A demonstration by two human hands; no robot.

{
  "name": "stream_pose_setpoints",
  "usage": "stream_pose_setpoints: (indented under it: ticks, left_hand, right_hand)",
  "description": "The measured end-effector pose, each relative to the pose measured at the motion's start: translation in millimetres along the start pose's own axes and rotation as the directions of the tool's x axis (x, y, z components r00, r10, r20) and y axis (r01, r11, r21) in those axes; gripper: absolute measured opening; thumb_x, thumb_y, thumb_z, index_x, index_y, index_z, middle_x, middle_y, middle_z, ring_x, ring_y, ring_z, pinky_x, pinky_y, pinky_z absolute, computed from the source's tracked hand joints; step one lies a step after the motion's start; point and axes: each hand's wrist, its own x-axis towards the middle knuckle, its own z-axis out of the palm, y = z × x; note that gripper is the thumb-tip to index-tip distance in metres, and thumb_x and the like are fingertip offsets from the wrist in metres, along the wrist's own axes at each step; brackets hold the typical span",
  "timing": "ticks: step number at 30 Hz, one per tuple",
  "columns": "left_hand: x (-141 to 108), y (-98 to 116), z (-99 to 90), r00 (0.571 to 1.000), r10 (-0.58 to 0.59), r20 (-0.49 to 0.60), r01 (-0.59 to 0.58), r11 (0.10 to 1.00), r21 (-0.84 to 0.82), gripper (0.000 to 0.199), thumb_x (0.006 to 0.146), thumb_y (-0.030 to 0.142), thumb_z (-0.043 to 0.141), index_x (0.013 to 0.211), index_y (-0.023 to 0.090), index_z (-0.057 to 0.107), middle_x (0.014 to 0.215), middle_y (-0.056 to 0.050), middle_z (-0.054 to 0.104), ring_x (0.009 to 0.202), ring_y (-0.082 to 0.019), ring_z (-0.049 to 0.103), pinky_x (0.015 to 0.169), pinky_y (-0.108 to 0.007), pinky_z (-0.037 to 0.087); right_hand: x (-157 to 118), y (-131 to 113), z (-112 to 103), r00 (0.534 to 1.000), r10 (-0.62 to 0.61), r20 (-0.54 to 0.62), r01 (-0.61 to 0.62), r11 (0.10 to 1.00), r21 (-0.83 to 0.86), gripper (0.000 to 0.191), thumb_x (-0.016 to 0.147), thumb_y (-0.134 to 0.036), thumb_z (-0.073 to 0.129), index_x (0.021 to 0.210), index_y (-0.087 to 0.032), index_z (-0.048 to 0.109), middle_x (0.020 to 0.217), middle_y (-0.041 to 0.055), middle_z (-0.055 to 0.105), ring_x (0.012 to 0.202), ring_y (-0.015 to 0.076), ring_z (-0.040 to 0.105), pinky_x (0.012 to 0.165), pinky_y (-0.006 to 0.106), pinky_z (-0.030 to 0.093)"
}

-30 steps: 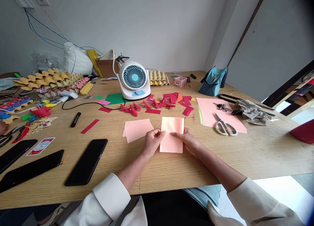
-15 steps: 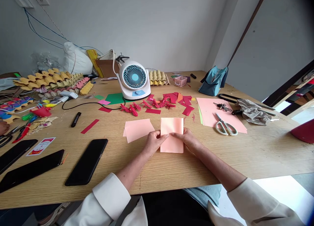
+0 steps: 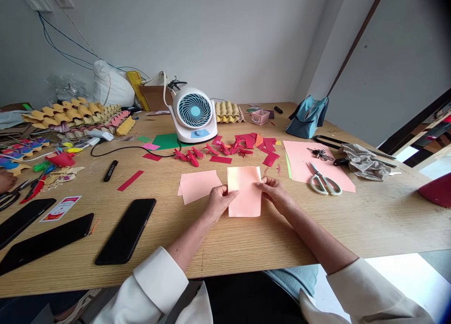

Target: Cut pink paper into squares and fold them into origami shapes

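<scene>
A pink rectangle of paper (image 3: pixel 244 192) is held upright between my two hands, above the wooden table. My left hand (image 3: pixel 221 202) pinches its left edge, thumb on the near face. At the right edge, my right hand (image 3: pixel 275 191) grips it between thumb and fingers. Just left of my left hand lie overlapping pink paper pieces (image 3: pixel 199 185). Beyond the held paper are red paper cutouts (image 3: pixel 225 149) and a flat red strip (image 3: pixel 221 159). White-handled scissors (image 3: pixel 324 179) rest on a large pink sheet (image 3: pixel 303 159) to the right.
A white fan (image 3: pixel 195 115) stands behind the cutouts. Black phones (image 3: pixel 126 231) and a marker (image 3: pixel 110 171) lie left. Egg trays (image 3: pixel 70 113) are at the back left, a blue bag (image 3: pixel 307 117) at the back right. Another person's hand (image 3: pixel 6 181) shows at the left edge.
The held paper has moved slightly left in view. My right thumb has slid outward from the paper's middle to its right edge, showing more of its face.
</scene>
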Motion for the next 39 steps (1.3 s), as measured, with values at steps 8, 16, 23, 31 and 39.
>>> stream_pose_setpoints:
  ticks: [8, 16, 23, 31, 39]
  left_hand:
    - [1, 1, -2.2, 0.999, 0.022, -0.034, -0.023, 1.0, -0.015, 0.039, 0.062, 0.049, 0.076, 0.068, 0.012, 0.066, 0.059, -0.001, 0.06, 0.059, -0.014, 0.053, 0.055, -0.026, 0.039]
    - [-1, -1, 1.4, 1.0, -0.03, 0.004, 0.03, 0.999, -0.043, 0.041, 0.06, 0.049, 0.078, 0.072, 0.011, 0.068, 0.065, -0.003, 0.064, 0.062, -0.016, 0.055, 0.057, -0.027, 0.041]
    - [-2, -1, 2.7, 0.999, -0.044, 0.017, 0.045, 0.997, -0.06, 0.041, 0.061, 0.049, 0.078, 0.072, 0.01, 0.068, 0.067, -0.003, 0.065, 0.061, -0.014, 0.054, 0.058, -0.026, 0.041]
    - [-1, 1, 0.2, 1.0, -0.026, -0.008, 0.026, 0.999, -0.029, 0.038, 0.06, 0.048, 0.079, 0.067, 0.012, 0.067, 0.06, -0.001, 0.061, 0.059, -0.014, 0.052, 0.055, -0.025, 0.039]
    - [1, 4, -4.6, 1.0, 0.004, -0.018, -0.005, 0.999, -0.047, 0.039, 0.061, 0.047, 0.079, 0.059, 0.014, 0.059, 0.054, 0.003, 0.052, 0.054, -0.01, 0.045, 0.053, -0.024, 0.033]
  right_hand:
    - [-1, -3, 2, 0.994, 0.025, 0.103, -0.02, 0.999, -0.043, 0.035, 0.064, -0.046, 0.081, 0.075, -0.02, 0.06, 0.071, -0.0016, 0.064, 0.064, 0.0123, 0.056, 0.062, 0.026, 0.044]
    - [-6, 0, 11, 0.981, 0.069, 0.179, -0.048, 0.991, -0.122, 0.039, 0.067, -0.048, 0.078, 0.088, -0.016, 0.069, 0.087, 0.0066, 0.073, 0.075, 0.0187, 0.064, 0.069, 0.03, 0.048]
    - [-7, 0, 11, 0.985, 0.105, 0.14, -0.085, 0.987, -0.139, 0.04, 0.064, -0.047, 0.081, 0.083, -0.014, 0.07, 0.084, 0.0079, 0.074, 0.072, 0.0185, 0.064, 0.066, 0.029, 0.048]
    - [-5, -2, 9, 0.982, 0.12, 0.147, -0.099, 0.985, -0.144, 0.041, 0.062, -0.047, 0.082, 0.082, -0.014, 0.07, 0.08, 0.0069, 0.071, 0.072, 0.0176, 0.061, 0.066, 0.029, 0.046]
    - [-1, -6, -2, 0.995, 0.072, 0.07, -0.056, 0.978, -0.2, 0.042, 0.059, -0.049, 0.083, 0.061, -0.017, 0.055, 0.055, -0.0041, 0.053, 0.052, 0.008, 0.042, 0.052, 0.024, 0.03]
